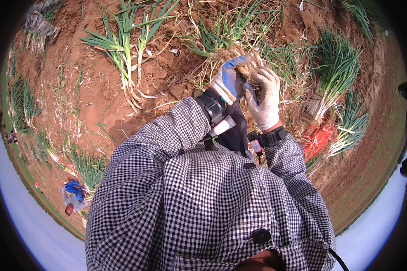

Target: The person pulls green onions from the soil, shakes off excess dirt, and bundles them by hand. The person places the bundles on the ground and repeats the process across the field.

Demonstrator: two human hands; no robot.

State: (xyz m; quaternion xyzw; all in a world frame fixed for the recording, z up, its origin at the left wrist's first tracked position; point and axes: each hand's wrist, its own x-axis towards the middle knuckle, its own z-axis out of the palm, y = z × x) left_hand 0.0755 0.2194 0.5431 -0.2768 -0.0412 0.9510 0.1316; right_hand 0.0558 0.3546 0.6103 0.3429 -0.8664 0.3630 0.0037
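Note:
In white gloves with blue coating, my two hands meet at the root end of a clump of green onions (235, 50). My left hand (229, 79) is closed about the pale, dirt-covered roots, its blue-coated part across them. On the right, the bent fingers of my right hand (266, 96) touch the roots from the side; its thumb stands apart, and its grip is partly hidden. Green leaves spread out beyond the roots. Several loose green onions (129, 64) lie on the soil to the left, their white ends towards me.
Right of me lie a green onion bundle (332, 74), a heap of red ties (320, 137) and more green onions (351, 127). Further bundles (22, 101) lie far left. A person (74, 196) is at lower left; another person's leg (40, 23) shows at upper left.

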